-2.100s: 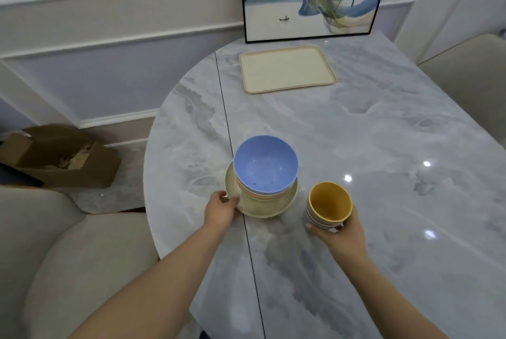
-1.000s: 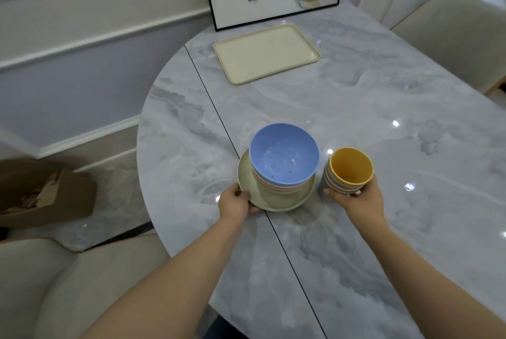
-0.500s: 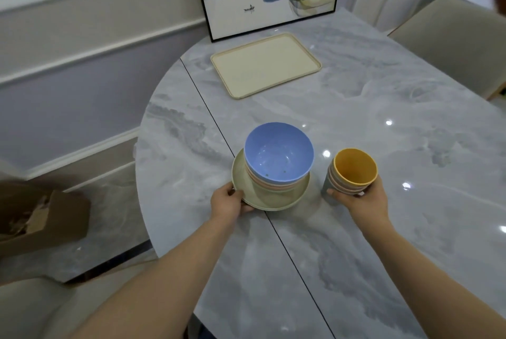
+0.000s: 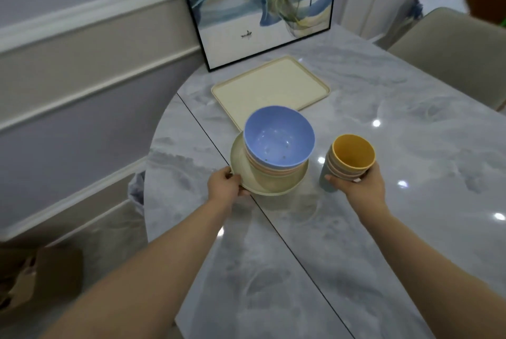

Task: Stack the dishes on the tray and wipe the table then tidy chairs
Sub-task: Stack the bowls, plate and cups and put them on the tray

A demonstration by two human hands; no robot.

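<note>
A pale green plate [image 4: 276, 186] carries a stack of nested bowls topped by a blue bowl [image 4: 278, 137]. My left hand [image 4: 225, 186] grips the plate's near-left rim and holds it above the grey marble table [image 4: 410, 125]. My right hand [image 4: 361, 185] grips a stack of nested cups with a yellow cup [image 4: 351, 154] on top, also lifted. The cream tray [image 4: 269, 87] lies bare just beyond the bowls, in front of a framed picture.
A framed picture [image 4: 260, 4] leans on the wall at the table's far end. A beige chair [image 4: 454, 48] stands at the far right. A cardboard box [image 4: 30, 273] sits on the floor at the lower left. A seam runs across the tabletop.
Both hands have lifted their stacks off the table and carried them forward, closer to the tray. The camera has moved nearer the picture.
</note>
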